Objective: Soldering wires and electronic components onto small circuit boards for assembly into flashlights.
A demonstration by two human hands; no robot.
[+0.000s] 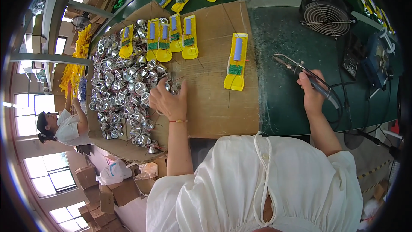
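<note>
My left hand [168,101] reaches to the right edge of a heap of small silver reflector cups [115,75], many with thin red wires. Its thumb and forefinger are spread, with a single reflector cup [175,88] just beyond the gap between them. My right hand [314,96] is closed around the dark handle of a soldering iron [318,87], whose thin tip points up and left over the green mat. Between my hands, on the cardboard, lies a yellow plastic housing [235,62] with a blue cylindrical battery, a green circuit board and loose dark wires.
Several similar yellow housings [189,37] rest beside and on the heap, others along the far green table. A black fan with a round grille [327,19] stands at the back right, near a blue box-shaped unit [377,62] and cables. Another person [71,126] works at far left.
</note>
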